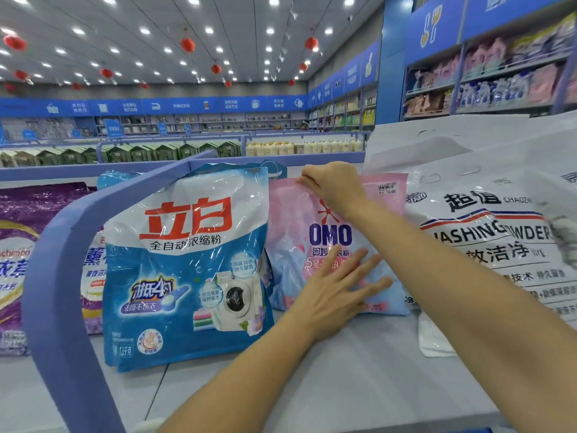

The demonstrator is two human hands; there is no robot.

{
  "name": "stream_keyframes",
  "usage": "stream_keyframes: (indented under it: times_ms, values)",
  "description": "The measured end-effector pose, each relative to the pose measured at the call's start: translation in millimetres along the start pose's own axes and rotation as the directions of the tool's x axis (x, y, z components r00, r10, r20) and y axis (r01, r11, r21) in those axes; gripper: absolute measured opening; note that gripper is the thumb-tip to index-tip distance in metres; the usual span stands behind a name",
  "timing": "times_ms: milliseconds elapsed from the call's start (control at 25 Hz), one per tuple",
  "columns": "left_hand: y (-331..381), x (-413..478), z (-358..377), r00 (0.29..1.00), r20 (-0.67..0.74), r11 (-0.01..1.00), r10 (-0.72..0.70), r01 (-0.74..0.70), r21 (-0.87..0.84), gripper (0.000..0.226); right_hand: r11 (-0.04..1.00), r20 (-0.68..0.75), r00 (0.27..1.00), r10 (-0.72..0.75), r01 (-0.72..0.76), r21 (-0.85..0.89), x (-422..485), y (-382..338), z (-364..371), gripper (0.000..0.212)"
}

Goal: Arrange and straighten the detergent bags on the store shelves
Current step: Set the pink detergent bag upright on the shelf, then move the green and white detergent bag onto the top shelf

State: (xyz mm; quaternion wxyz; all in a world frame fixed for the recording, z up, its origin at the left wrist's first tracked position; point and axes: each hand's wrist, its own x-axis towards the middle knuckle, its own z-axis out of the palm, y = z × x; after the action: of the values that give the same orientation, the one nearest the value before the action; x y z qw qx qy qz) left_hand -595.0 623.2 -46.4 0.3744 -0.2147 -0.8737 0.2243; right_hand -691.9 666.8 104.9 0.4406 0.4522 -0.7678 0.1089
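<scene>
1. On the pale shelf (pixel 359 370) of a household-goods store, a purple lavender detergent bag (pixel 18 260) stood at the left, beyond a curved blue divider rail (pixel 62 245). To its right came a blue-and-white Liby washing powder bag (pixel 187 260), a pink OMO washing powder bag (pixel 290 214) and a large white Chaozhi washing powder bag (pixel 487 245).

2. The step in hand appeared to be squaring up the OMO bag, which leaned back a little between its two taller neighbours and sat further from the shelf's front edge than the Liby bag.

3. Doing it well probably meant lifting lightly at the top seam while the base was steadied. The bag could then be drawn toward the front edge until its face lined up with the Liby bag, logo forward and upright. The soft film looked likely to slump or crease if tugged from one corner only.

4. The left hand (pixel 337 292) lay flat on the lower front of the OMO bag, fingers spread and straight, pressing rather than gripping.

5. The right hand (pixel 334 189) reached over to the bag's top edge, fingers curled and pinching the seam just left of the price sticker (pixel 386 188).

6. The white Chaozhi bag leaned at the right, its lower left edge touching or nearly touching the OMO bag; which could not be told.
</scene>
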Motion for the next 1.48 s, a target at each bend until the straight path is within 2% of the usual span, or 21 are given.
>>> stream_keyframes:
  times_ms: [40,160,360,480,640,720,800,880,1040,1160,1240,1400,1480]
  values:
    - [-2,1,2,1.0,0.0,1.0,-0.006,0.006,-0.014,0.056,1.0,-0.053,0.999,-0.006,0.005,-0.028,-2,-1,-1,0.032]
    - [-3,4,2,0.994,0.056,0.989,-0.098,0.104,-0.107,0.05,0.996,0.041,0.996,0.082,-0.081,-0.022,-7,-8,-10,0.027]
    - [2,5,-7,0.987,0.099,0.99,-0.127,0.132,-0.047,0.051,0.973,-0.151,0.967,0.206,-0.186,0.139,-38,-16,-47,0.025]
    - [1,0,-25,0.963,0.08,0.959,-0.258,0.265,-0.096,0.059,0.957,-0.195,0.947,0.255,-0.218,0.194,-73,-25,-67,0.027]
    - [-3,-25,-62,0.911,0.128,0.895,-0.391,0.409,-0.178,0.059,0.927,-0.113,0.942,0.315,-0.279,0.251,-113,-43,-87,0.027]
    - [-2,-46,-82,0.874,0.227,0.862,-0.43,0.472,-0.185,0.06,0.912,-0.088,0.942,0.323,-0.285,0.296,-131,-55,-99,0.026]
    - [0,-68,-105,0.846,0.262,0.828,-0.464,0.52,-0.211,0.06,0.894,-0.06,0.941,0.333,-0.294,0.339,-152,-69,-110,0.025]
    - [7,-88,-127,0.835,0.246,0.807,-0.492,0.544,-0.232,0.056,0.872,-0.042,0.94,0.339,-0.297,0.389,-175,-83,-121,0.024]
    - [37,-132,-156,0.828,0.09,0.783,-0.554,0.555,-0.282,0.047,0.776,-0.014,0.91,0.414,-0.345,0.527,-233,-108,-139,0.02]
    - [79,-175,-157,0.83,0.023,0.787,-0.558,0.538,-0.302,0.032,0.703,0.06,0.887,0.458,-0.403,0.586,-294,-130,-132,0.02]
    - [111,-205,-145,0.846,0.047,0.807,-0.53,0.521,-0.279,0.027,0.683,0.157,0.877,0.455,-0.456,0.57,-336,-143,-114,0.019]
    - [154,-249,-109,0.821,0.213,0.784,-0.53,0.57,-0.245,0.031,0.704,0.421,0.795,0.436,-0.593,0.391,-402,-165,-65,0.023]
    - [161,-258,-86,0.779,0.311,0.778,-0.544,0.608,-0.16,0.043,0.747,0.511,0.748,0.424,-0.607,0.269,-421,-170,-39,0.029]
